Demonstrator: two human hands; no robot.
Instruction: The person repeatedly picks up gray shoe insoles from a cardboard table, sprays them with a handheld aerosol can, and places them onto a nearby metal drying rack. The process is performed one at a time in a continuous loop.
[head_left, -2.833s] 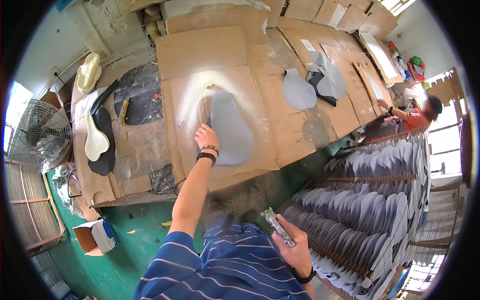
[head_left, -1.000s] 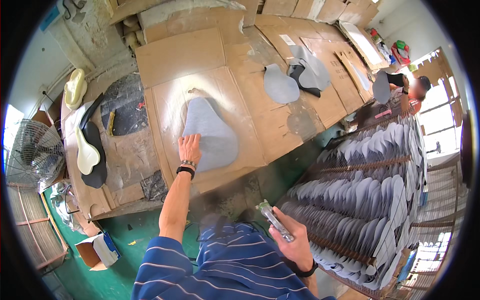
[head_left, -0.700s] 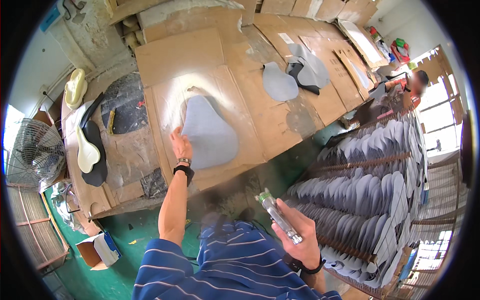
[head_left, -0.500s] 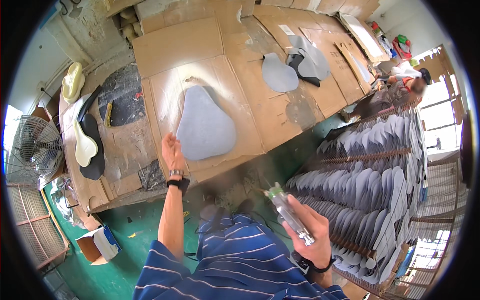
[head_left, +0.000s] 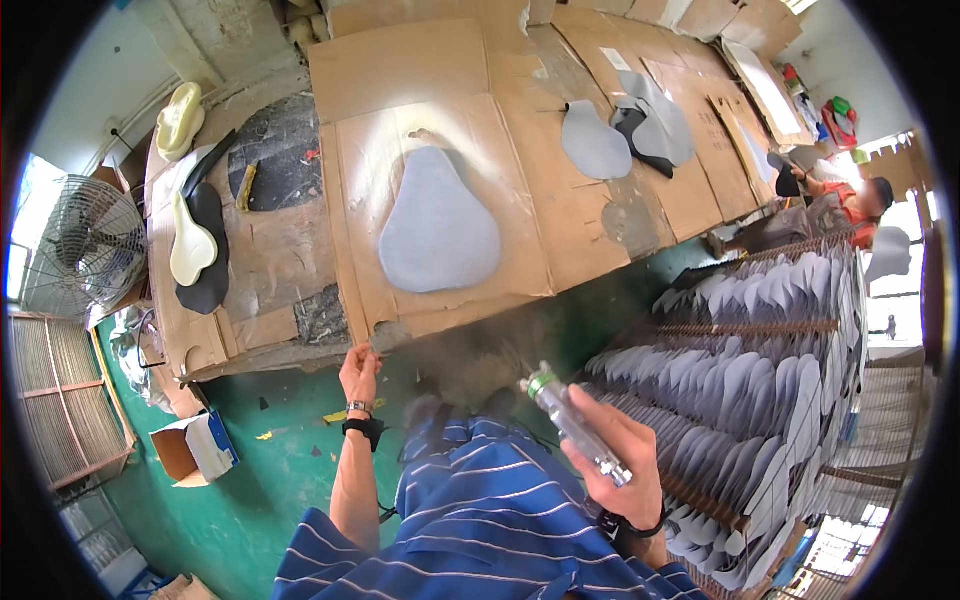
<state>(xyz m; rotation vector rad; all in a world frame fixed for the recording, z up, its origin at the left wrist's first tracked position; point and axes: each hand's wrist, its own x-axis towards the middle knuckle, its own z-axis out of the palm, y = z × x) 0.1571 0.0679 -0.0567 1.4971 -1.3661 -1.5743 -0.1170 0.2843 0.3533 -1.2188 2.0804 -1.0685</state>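
Note:
In my right hand (head_left: 622,455) is a metallic spray gun (head_left: 575,425) with a green ring near its front end, pointing up and left past the table's near edge. My left hand (head_left: 361,375) is closed at the front edge of the table, fingertips together, with nothing visible in them. Beyond it, a grey pear-shaped sheet (head_left: 440,225), like a saddle cover, lies flat on the cardboard (head_left: 520,260). My left hand is apart from that sheet. Pale overspray marks the cardboard around the sheet's narrow end.
Left on the table are a cream saddle shape (head_left: 192,245) and a dark piece (head_left: 208,285). More grey sheets (head_left: 597,143) lie to the right. A rack of grey sheets (head_left: 740,380) stands close by my right arm. A fan (head_left: 85,240) is at left; a co-worker (head_left: 850,205) is far right.
My left hand has drawn back from beside the grey sheet to the table's front edge. The spray gun stays in my right hand. The view has shifted; the co-worker now holds up a sheet.

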